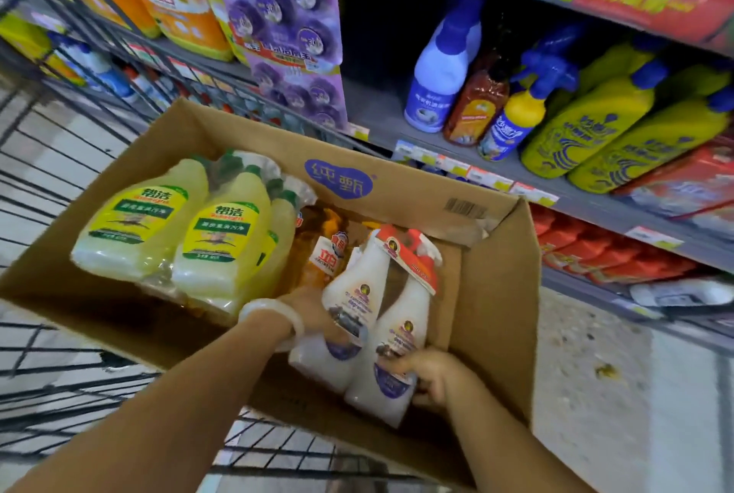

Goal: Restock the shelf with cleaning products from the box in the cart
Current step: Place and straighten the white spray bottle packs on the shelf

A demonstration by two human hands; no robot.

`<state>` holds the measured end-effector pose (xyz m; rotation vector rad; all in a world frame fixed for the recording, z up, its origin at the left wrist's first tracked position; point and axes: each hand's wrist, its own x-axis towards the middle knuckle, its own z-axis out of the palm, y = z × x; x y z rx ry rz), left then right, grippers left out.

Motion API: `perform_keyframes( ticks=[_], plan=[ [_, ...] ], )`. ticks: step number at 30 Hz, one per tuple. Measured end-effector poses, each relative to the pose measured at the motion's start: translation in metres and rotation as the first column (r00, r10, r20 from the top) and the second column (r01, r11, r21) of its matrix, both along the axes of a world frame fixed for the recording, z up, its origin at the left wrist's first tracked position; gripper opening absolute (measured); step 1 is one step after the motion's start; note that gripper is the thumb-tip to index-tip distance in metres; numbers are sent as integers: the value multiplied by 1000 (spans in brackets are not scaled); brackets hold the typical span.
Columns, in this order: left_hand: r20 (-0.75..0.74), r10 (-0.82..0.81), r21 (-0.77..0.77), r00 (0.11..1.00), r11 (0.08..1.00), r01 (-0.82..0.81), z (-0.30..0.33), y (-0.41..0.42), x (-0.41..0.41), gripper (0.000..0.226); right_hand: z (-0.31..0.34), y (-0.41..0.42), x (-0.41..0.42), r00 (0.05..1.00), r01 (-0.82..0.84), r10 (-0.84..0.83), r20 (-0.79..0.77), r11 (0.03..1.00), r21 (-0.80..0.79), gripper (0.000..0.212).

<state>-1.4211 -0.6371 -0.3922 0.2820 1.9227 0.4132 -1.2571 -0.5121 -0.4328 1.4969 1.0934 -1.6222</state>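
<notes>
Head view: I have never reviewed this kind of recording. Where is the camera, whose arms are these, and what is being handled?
The single picture comes from a camera worn on a person's head, looking down at their own bare arms. There is no machine. A brown cardboard box sits in a black wire shopping cart beside a grey store shelf of cleaning bottles. In the box lie yellow-green bottles with green caps and a bundled pair of white spray bottles with red-and-white triggers. The left hand, a pale bangle on its wrist, reaches behind the pair; the right hand curls its fingers round the pair's base.
</notes>
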Motion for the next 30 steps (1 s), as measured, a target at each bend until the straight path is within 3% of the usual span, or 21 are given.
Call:
perform_keyframes(
  ticks=[1, 5, 8, 10, 12, 14, 16, 20, 22, 23, 24, 26, 30],
  plan=[
    [-5, 16, 19, 1000, 1000, -15, 8, 0, -2, 86, 6, 0, 1, 1000, 14, -14, -20, 1000, -11, 49],
    [-70, 19, 20, 997, 1000, -17, 48, -8, -8, 50, 36, -4, 1, 984, 117, -123, -126, 992, -48, 29],
    [-141, 24, 52, 990, 999, -17, 83, -17, -7, 67, 62, -8, 3, 944, 190, -185, -272, 982, -7, 31],
    [-206, 38, 101, 978, 995, -17, 111, -19, -1, 63, 83, -5, 7, 895, 243, -213, -392, 970, 27, 37],
    [-256, 81, 173, 963, 984, -37, 141, -17, 8, 60, 110, 2, 10, 832, 287, -210, -513, 955, 75, 29],
    [-298, 131, 262, 945, 964, -51, 173, -10, 20, 80, 139, 18, 15, 755, 351, -173, -632, 921, 166, 33],
    [-281, 217, 377, 935, 921, -100, 192, -2, 31, 91, 171, 40, 27, 680, 396, -80, -729, 877, 273, 39],
    [-162, 365, 624, 917, 757, -191, 243, 37, 96, 42, 243, 97, 76, 604, 437, 91, -792, 793, 424, 59],
    [-153, 381, 693, 912, 699, -175, 259, 61, 130, 56, 275, 123, 112, 583, 483, 164, -796, 718, 501, 87],
    [-152, 374, 720, 915, 676, -157, 266, 75, 147, 67, 290, 133, 134, 580, 499, 190, -792, 686, 529, 90],
    [-146, 360, 744, 921, 654, -137, 274, 91, 164, 71, 301, 145, 158, 571, 528, 198, -796, 654, 541, 80],
    [-142, 315, 790, 938, 607, -85, 291, 125, 201, 50, 325, 165, 209, 559, 599, 183, -809, 585, 547, 51],
    [-164, 181, 853, 970, 519, 47, 324, 198, 281, 40, 361, 206, 311, 555, 702, 174, -813, 426, 570, 54]
  ],
)
